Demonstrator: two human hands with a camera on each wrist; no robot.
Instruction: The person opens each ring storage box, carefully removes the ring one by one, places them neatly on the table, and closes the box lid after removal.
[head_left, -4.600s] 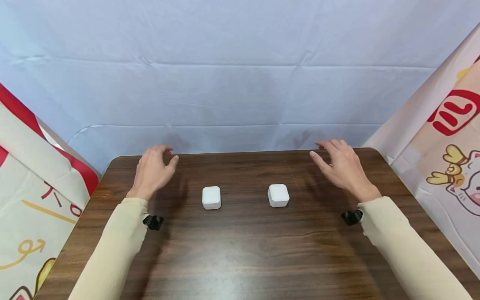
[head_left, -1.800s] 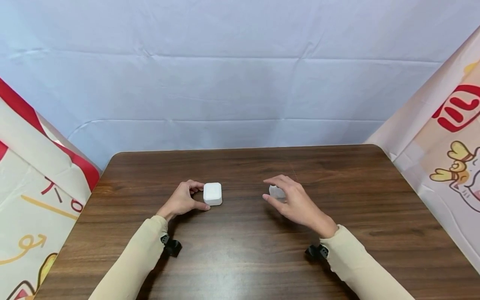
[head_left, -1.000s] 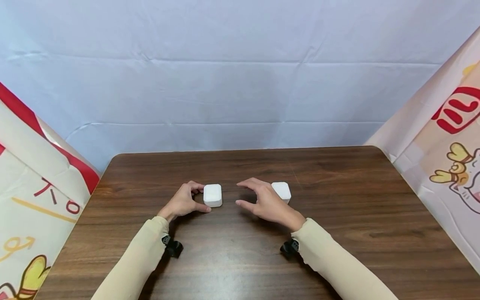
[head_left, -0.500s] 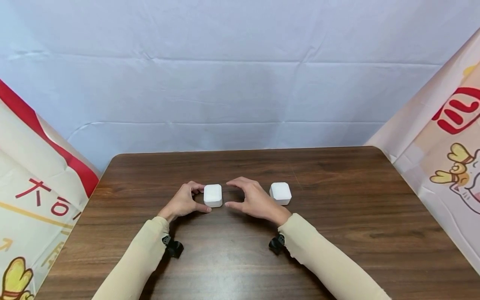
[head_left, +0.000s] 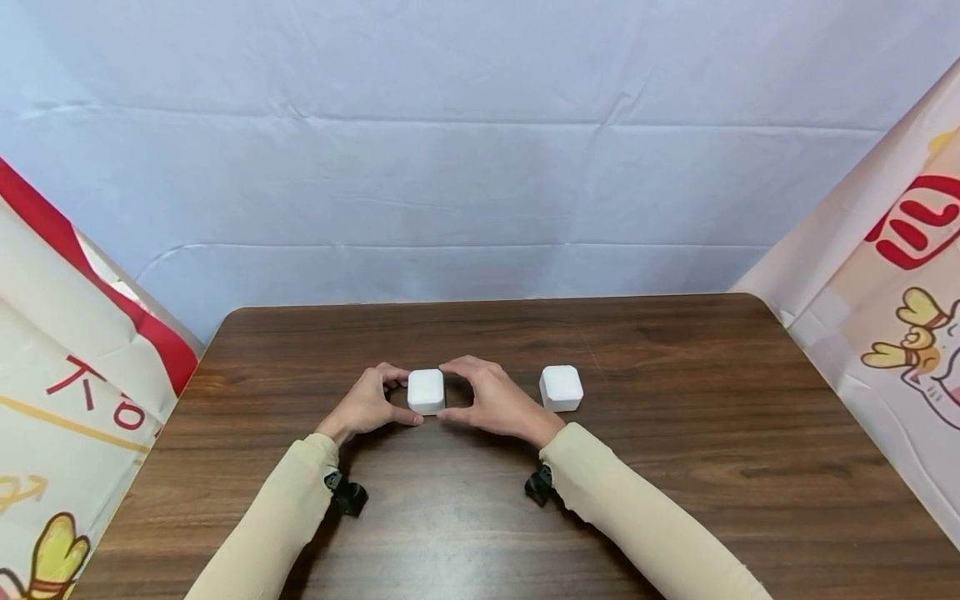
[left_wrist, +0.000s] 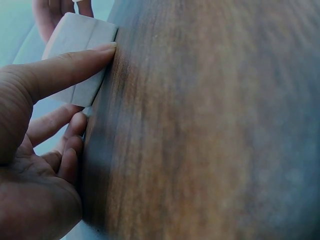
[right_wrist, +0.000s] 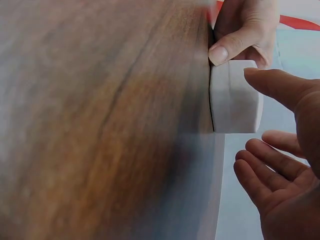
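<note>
Two small white boxes sit on a dark wooden table (head_left: pixel 480 517). My left hand (head_left: pixel 403 393) grips the left box (head_left: pixel 426 390) from its left side, thumb on the near edge and curled fingers behind it. The left wrist view shows that thumb (left_wrist: pixel 75 70) lying against the left box (left_wrist: pixel 80 35). My right hand (head_left: pixel 452 390) cups the same box from the right. In the right wrist view its thumb tip (right_wrist: pixel 252 74) reaches the left box (right_wrist: pixel 232 97), while its fingers (right_wrist: pixel 260 165) stay a little off it. The right box (head_left: pixel 561 387) stands alone.
A pale blue cloth (head_left: pixel 480 167) hangs behind the table. Printed cloths rise at the left (head_left: pixel 67 392) and at the right (head_left: pixel 885 317). Bare wood runs in front of both boxes and out to the right edge.
My right hand left the right box and slid left across the table until it cupped the left box. The left hand kept its hold and both boxes stayed in place.
</note>
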